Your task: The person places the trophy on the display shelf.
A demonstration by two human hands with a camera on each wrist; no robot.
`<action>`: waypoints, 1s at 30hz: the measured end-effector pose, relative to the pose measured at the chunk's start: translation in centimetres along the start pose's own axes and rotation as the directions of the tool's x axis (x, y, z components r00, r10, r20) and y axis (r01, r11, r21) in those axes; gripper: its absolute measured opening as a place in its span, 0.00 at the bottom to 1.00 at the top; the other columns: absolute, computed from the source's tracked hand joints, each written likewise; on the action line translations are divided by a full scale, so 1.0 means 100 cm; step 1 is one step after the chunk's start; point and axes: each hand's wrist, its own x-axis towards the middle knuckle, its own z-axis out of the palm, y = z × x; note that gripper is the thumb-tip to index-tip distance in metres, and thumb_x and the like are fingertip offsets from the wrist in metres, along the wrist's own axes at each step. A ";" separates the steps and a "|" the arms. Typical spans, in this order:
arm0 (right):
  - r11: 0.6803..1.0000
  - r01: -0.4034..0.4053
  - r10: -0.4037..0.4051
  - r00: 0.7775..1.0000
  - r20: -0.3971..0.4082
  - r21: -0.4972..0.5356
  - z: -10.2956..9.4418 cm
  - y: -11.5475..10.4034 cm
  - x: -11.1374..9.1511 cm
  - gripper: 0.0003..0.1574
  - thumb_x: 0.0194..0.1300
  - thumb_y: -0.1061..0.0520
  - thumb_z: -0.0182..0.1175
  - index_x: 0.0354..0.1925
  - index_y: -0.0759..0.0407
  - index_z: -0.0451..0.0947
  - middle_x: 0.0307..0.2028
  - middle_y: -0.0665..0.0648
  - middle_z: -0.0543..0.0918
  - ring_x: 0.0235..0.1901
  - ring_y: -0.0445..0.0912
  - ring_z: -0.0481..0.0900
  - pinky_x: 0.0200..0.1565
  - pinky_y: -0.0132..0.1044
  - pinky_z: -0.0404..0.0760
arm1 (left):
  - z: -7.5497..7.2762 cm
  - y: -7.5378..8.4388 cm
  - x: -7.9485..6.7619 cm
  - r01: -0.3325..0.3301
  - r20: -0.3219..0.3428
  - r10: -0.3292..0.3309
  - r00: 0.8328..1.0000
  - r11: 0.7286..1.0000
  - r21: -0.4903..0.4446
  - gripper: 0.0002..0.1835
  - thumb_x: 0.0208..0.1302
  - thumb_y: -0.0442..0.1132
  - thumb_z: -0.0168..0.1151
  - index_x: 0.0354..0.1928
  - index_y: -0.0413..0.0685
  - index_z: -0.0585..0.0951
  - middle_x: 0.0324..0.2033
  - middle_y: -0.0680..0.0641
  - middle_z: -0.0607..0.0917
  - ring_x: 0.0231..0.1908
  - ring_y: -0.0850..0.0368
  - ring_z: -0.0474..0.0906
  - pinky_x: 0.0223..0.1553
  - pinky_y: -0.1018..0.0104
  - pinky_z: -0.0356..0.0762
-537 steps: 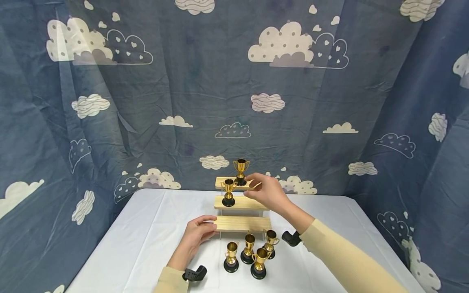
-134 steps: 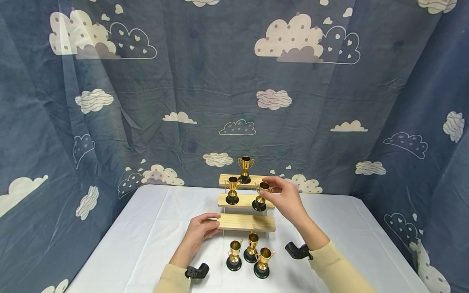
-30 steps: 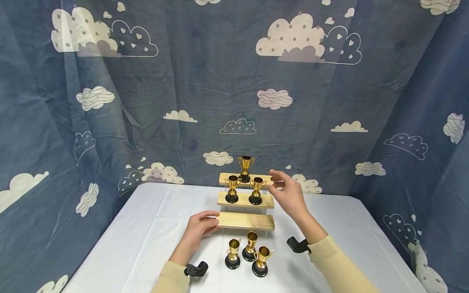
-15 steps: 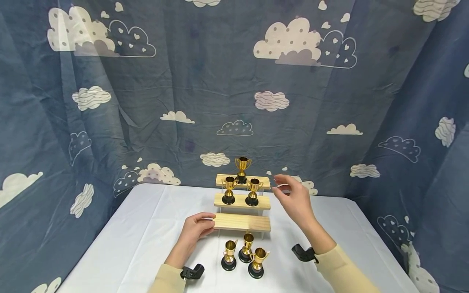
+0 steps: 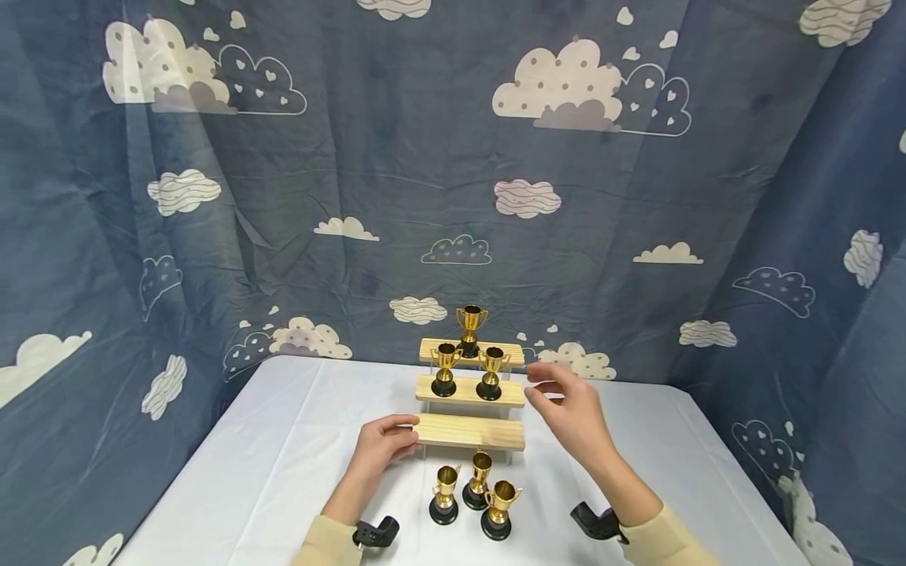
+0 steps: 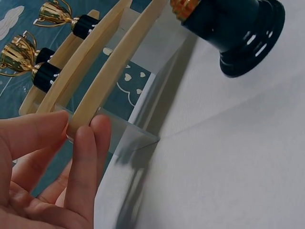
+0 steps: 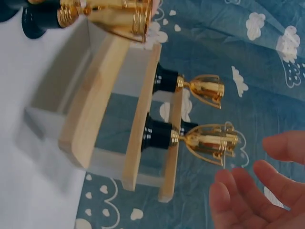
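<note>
A three-step display stand with wooden planks and clear supports stands mid-table. My left hand (image 5: 378, 446) pinches the left end of the lowest plank (image 5: 469, 431) between thumb and fingers, as the left wrist view shows. On the middle plank stand two small gold trophy cups on black bases, the left trophy (image 5: 444, 369) and the right trophy (image 5: 491, 373). Another trophy (image 5: 470, 330) is on the top plank (image 5: 506, 352). My right hand (image 5: 572, 409) hovers right of the middle plank, fingers loosely bent and holding nothing; the right wrist view shows it apart from the cups.
Three more trophies stand on the white table in front of the stand: a left one (image 5: 444, 495), a rear one (image 5: 478, 479) and a front right one (image 5: 499, 509). A blue cloud-print curtain (image 5: 396, 267) hangs behind the table (image 5: 283, 440).
One trophy from the table group now stands on the right of the middle plank. My right hand let go of it and has drawn back right and lower. My left hand stays on the plank.
</note>
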 end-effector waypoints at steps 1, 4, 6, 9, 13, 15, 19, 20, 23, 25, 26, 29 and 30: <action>1.000 -0.005 0.005 1.000 0.008 0.003 0.001 -0.001 -0.003 0.19 0.67 0.56 0.68 0.56 0.48 0.81 0.50 0.49 0.84 0.45 0.46 0.84 0.44 0.46 0.86 | 0.000 0.000 0.000 -0.001 -0.003 0.001 1.000 1.000 0.002 0.18 0.59 0.26 0.68 0.52 0.32 0.83 0.35 0.41 0.88 0.34 0.47 0.88 0.43 0.58 0.87; 1.000 -0.017 0.017 0.999 0.033 0.003 0.004 -0.004 -0.011 0.20 0.67 0.56 0.68 0.56 0.47 0.81 0.50 0.48 0.84 0.45 0.44 0.84 0.44 0.43 0.86 | 0.001 -0.001 0.000 -0.002 -0.013 0.002 1.000 1.000 -0.003 0.18 0.59 0.26 0.68 0.52 0.31 0.83 0.35 0.40 0.88 0.34 0.47 0.88 0.43 0.59 0.87; 1.000 -0.026 0.026 0.998 0.052 0.008 0.007 -0.007 -0.017 0.20 0.67 0.56 0.68 0.56 0.47 0.81 0.49 0.48 0.85 0.45 0.44 0.83 0.44 0.42 0.86 | 0.002 -0.001 0.001 -0.006 -0.017 0.005 1.000 1.000 -0.010 0.18 0.59 0.25 0.68 0.52 0.31 0.83 0.35 0.40 0.88 0.34 0.46 0.88 0.43 0.59 0.87; 0.999 -0.036 0.034 0.996 0.084 0.017 0.009 -0.010 -0.025 0.20 0.67 0.56 0.68 0.56 0.48 0.81 0.48 0.48 0.85 0.44 0.43 0.83 0.43 0.40 0.85 | 0.003 -0.002 0.001 -0.008 -0.022 0.007 1.000 1.000 -0.025 0.18 0.59 0.25 0.67 0.52 0.31 0.82 0.36 0.39 0.88 0.35 0.45 0.88 0.44 0.58 0.87; 0.997 -0.061 0.054 0.990 0.129 0.054 0.012 -0.013 -0.036 0.19 0.66 0.57 0.69 0.55 0.47 0.82 0.47 0.48 0.85 0.44 0.43 0.83 0.43 0.38 0.86 | 0.003 -0.002 0.000 -0.008 -0.027 0.008 1.000 0.999 -0.032 0.17 0.60 0.25 0.67 0.52 0.30 0.82 0.36 0.40 0.88 0.37 0.43 0.88 0.46 0.57 0.86; 0.994 -0.077 0.065 0.987 0.149 0.078 0.013 -0.013 -0.042 0.20 0.65 0.57 0.70 0.54 0.45 0.82 0.47 0.48 0.85 0.44 0.43 0.83 0.43 0.37 0.86 | 0.003 -0.002 -0.001 -0.006 -0.027 0.005 1.000 1.000 -0.027 0.17 0.60 0.26 0.68 0.52 0.30 0.82 0.36 0.40 0.88 0.37 0.43 0.88 0.46 0.57 0.86; 0.990 -0.083 0.060 0.982 0.180 0.119 0.015 -0.012 -0.053 0.22 0.62 0.58 0.72 0.53 0.43 0.82 0.46 0.49 0.85 0.43 0.44 0.84 0.43 0.37 0.86 | 0.004 -0.003 -0.003 -0.002 -0.025 0.002 1.000 1.000 -0.021 0.17 0.60 0.27 0.68 0.53 0.31 0.82 0.36 0.41 0.88 0.36 0.44 0.88 0.45 0.58 0.87; 0.989 -0.083 0.058 0.981 0.188 0.125 0.016 -0.011 -0.056 0.22 0.62 0.58 0.72 0.53 0.43 0.82 0.46 0.50 0.85 0.43 0.44 0.84 0.43 0.37 0.86 | 0.004 -0.003 -0.002 0.002 -0.028 -0.002 1.000 1.000 -0.021 0.17 0.61 0.27 0.68 0.53 0.31 0.82 0.36 0.41 0.88 0.37 0.44 0.88 0.45 0.57 0.87; 0.984 -0.098 0.064 0.973 0.223 0.147 0.018 -0.010 -0.062 0.23 0.61 0.58 0.72 0.54 0.46 0.82 0.46 0.50 0.85 0.43 0.44 0.84 0.44 0.38 0.86 | 0.003 -0.003 -0.002 0.005 -0.031 -0.006 0.999 1.000 -0.024 0.18 0.61 0.27 0.68 0.53 0.31 0.82 0.36 0.41 0.88 0.37 0.43 0.88 0.46 0.56 0.86; 0.981 -0.119 0.079 0.967 0.244 0.152 0.019 -0.010 -0.065 0.23 0.61 0.58 0.73 0.54 0.44 0.82 0.47 0.49 0.85 0.43 0.43 0.84 0.45 0.37 0.86 | 0.003 -0.003 -0.002 0.005 -0.031 -0.006 0.999 1.000 -0.028 0.18 0.61 0.27 0.68 0.53 0.31 0.82 0.36 0.41 0.88 0.37 0.43 0.88 0.46 0.56 0.86; 0.980 -0.127 0.085 0.964 0.254 0.153 0.020 -0.010 -0.066 0.23 0.61 0.58 0.72 0.54 0.43 0.82 0.47 0.49 0.85 0.43 0.43 0.84 0.45 0.36 0.86 | 0.003 -0.003 -0.001 0.005 -0.030 -0.005 1.000 1.000 -0.031 0.18 0.61 0.27 0.68 0.53 0.31 0.82 0.36 0.40 0.88 0.37 0.43 0.88 0.46 0.56 0.86; 0.980 -0.136 0.093 0.959 0.268 0.147 0.022 -0.009 -0.071 0.23 0.60 0.58 0.72 0.53 0.41 0.81 0.46 0.47 0.84 0.43 0.43 0.83 0.45 0.36 0.86 | 0.002 -0.002 -0.002 -0.003 -0.025 0.002 1.000 0.999 -0.037 0.18 0.61 0.27 0.68 0.53 0.30 0.81 0.36 0.39 0.88 0.35 0.44 0.88 0.44 0.58 0.87; 0.980 -0.139 0.095 0.957 0.272 0.145 0.023 -0.008 -0.072 0.23 0.60 0.58 0.73 0.53 0.42 0.81 0.46 0.46 0.84 0.43 0.43 0.83 0.45 0.35 0.86 | 0.002 -0.002 -0.002 -0.005 -0.025 0.004 1.000 0.999 -0.037 0.18 0.61 0.27 0.68 0.53 0.30 0.81 0.36 0.39 0.88 0.35 0.44 0.88 0.44 0.58 0.87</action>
